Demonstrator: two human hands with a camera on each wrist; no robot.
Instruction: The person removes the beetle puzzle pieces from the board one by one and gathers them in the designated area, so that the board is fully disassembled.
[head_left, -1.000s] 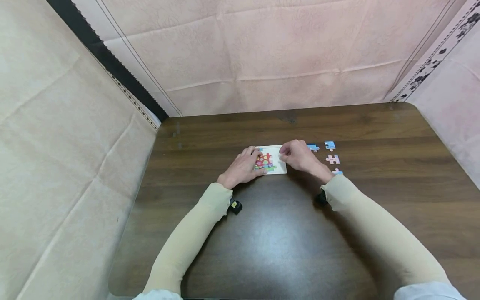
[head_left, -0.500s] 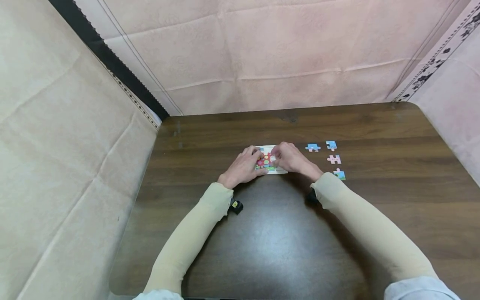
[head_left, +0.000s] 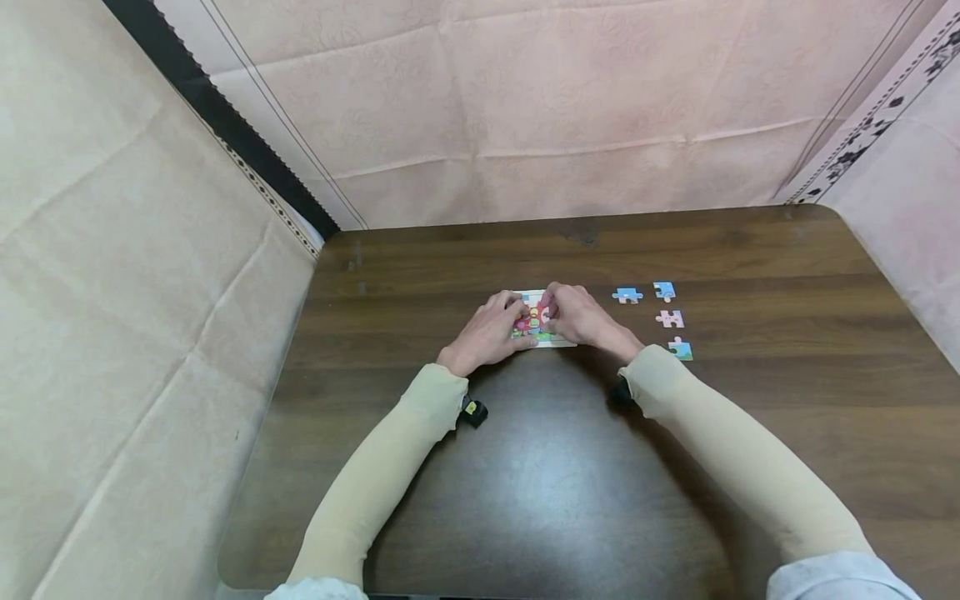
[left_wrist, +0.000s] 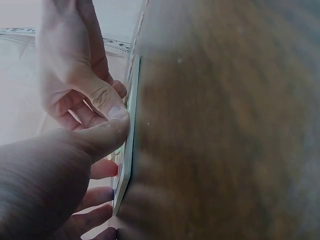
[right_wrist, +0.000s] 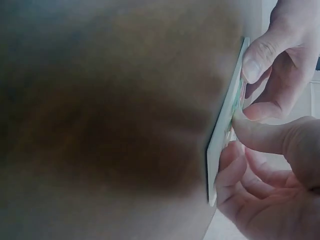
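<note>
A small jigsaw puzzle board (head_left: 562, 343) with a white border lies on the table, its picture red and green. My left hand (head_left: 491, 330) grips its left side, the thumb along the near edge and the fingers over the far part. Over the board's right half, my right hand (head_left: 583, 318) pinches a puzzle piece at the picture, fingertips down at the board's surface; the fingers hide most of that piece. In the right wrist view the thumb (right_wrist: 262, 134) touches the board's face beside the curled fingers. Both thumbs come close together in the left wrist view.
Right of the board lie several loose pieces: a blue one (head_left: 627, 296), another blue one (head_left: 664, 291), a pink one (head_left: 670, 319) and a blue-green one (head_left: 680, 349). Pale cloth (head_left: 570, 108) hangs behind the brown wooden table (head_left: 465, 500).
My right hand has moved left from the board's right border onto the picture, uncovering the blue piece beside it, then shifted only slightly. The left hand has stayed on the board.
</note>
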